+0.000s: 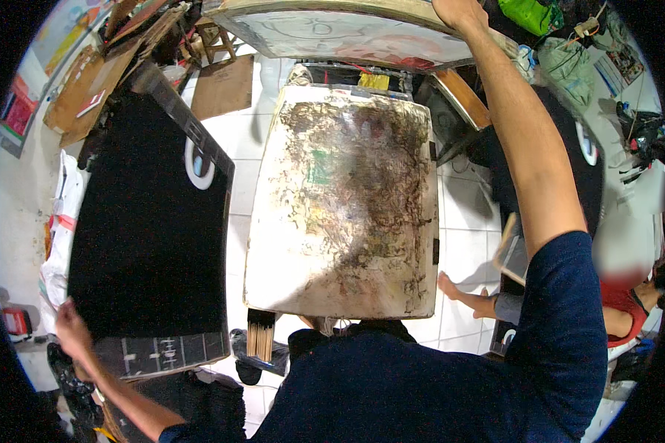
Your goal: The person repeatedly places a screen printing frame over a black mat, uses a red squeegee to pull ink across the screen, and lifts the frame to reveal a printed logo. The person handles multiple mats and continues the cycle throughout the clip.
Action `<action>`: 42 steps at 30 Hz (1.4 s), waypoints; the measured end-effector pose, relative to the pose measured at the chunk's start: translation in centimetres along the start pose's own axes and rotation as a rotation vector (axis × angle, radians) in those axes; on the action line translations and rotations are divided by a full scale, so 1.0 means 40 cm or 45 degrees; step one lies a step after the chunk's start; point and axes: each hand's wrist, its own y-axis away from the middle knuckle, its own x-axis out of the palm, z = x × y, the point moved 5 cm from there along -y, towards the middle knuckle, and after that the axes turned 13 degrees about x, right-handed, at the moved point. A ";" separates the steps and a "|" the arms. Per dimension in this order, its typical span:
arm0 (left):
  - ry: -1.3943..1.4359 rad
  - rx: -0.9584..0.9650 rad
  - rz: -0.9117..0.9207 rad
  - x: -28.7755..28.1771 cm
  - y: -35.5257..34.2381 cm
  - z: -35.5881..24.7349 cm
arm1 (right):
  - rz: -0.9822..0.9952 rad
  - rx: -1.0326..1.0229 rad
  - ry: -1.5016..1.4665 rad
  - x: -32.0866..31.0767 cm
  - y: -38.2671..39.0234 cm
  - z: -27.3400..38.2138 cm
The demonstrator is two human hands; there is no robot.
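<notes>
My right hand [462, 16] is up at the top of the view, gripping the right part of a large wooden-framed screen [347, 38]. The screen's pale face carries faint drawn lines and reddish stains, and it stands tilted up beyond a board. That stained, off-white board [340, 199] lies in the middle, blotched with dark and green residue. Low on the left, my left hand [72, 328] is beside the outer edge of a black cloth [151, 221] spread over a flat board. Motion smears its fingers, so its grip is unclear. White cloth [63, 221] hangs along that same edge.
White ring shapes [198, 164] show on the black cloth. Another dark cloth [547, 155] lies at the right. A person in red [624, 310] is beyond my right arm. Thin sticks [261, 340] protrude below the middle board; cardboard [223, 87] rests on the tiled floor.
</notes>
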 end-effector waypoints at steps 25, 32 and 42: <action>1.194 -0.386 0.617 0.823 0.518 -0.534 | -0.034 0.009 0.007 0.013 0.111 -0.036; 1.699 -0.275 0.790 0.817 0.531 -0.762 | -0.043 -0.009 -0.005 0.015 0.107 -0.036; 1.158 -0.209 0.806 0.838 0.497 -0.753 | -0.035 0.011 0.031 0.004 0.029 0.008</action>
